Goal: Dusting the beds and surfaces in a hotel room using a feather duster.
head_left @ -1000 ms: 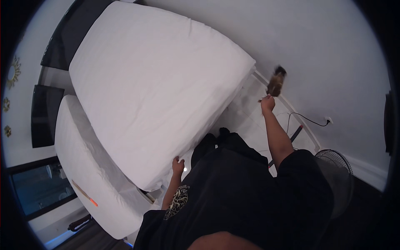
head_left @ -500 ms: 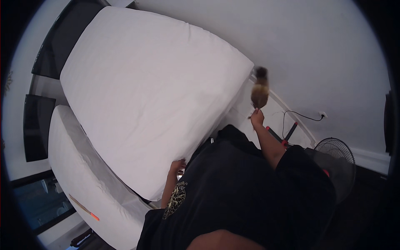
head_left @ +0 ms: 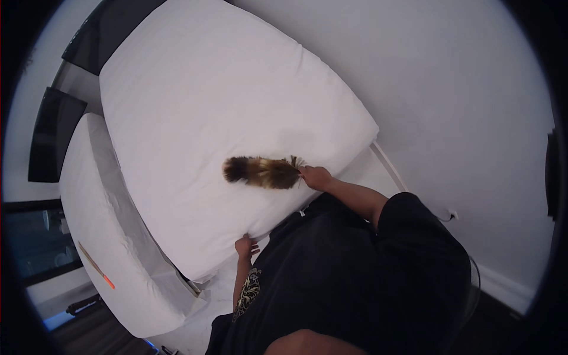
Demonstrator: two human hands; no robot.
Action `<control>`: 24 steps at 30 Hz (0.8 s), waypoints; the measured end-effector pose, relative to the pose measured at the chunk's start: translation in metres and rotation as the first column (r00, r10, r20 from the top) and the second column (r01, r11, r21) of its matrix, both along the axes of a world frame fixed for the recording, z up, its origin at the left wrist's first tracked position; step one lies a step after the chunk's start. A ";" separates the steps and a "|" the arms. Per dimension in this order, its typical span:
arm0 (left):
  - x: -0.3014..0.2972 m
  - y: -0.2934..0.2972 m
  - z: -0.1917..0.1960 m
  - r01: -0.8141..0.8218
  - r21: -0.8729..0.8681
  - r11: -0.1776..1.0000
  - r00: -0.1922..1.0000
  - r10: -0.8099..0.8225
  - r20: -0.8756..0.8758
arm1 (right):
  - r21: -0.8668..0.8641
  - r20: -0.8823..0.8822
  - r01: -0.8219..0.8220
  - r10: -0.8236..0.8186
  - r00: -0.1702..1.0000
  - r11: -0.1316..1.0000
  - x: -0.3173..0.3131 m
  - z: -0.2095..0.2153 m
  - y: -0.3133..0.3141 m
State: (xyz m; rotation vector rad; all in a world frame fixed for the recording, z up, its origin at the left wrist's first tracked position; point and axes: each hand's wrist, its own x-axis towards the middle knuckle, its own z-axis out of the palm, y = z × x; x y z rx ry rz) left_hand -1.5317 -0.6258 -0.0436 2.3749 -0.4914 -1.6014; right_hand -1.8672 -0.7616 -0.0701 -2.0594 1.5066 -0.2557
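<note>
A brown feather duster [head_left: 263, 172] is gripped by the right hand [head_left: 315, 177] and laid across the white duvet [head_left: 219, 106], just left of centre. At seven o'clock, the duvet's edge is clasped by the left hand [head_left: 246, 246].

The right hand [head_left: 315, 176] has swung the brown feather duster [head_left: 262, 172] from up beside the wall, past the mattress's near corner, down onto the white mattress [head_left: 207, 106], where its feathers now lie flat near the lower edge, pointing left.
</note>
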 end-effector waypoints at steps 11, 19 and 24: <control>-0.037 0.003 0.009 -0.522 -0.005 0.853 0.832 0.510 0.219 | 0.416 0.094 0.832 -0.927 0.363 0.368 -0.189 0.004 -0.259; -0.093 -0.034 0.017 -0.401 0.126 0.907 0.916 0.397 0.057 | -0.058 0.246 0.674 -0.644 0.724 0.736 -0.191 0.005 -0.352; -0.114 -0.060 0.030 -0.346 0.155 0.925 0.933 0.357 -0.044 | 0.372 -0.201 0.643 -0.618 0.760 0.670 -0.240 0.014 -0.380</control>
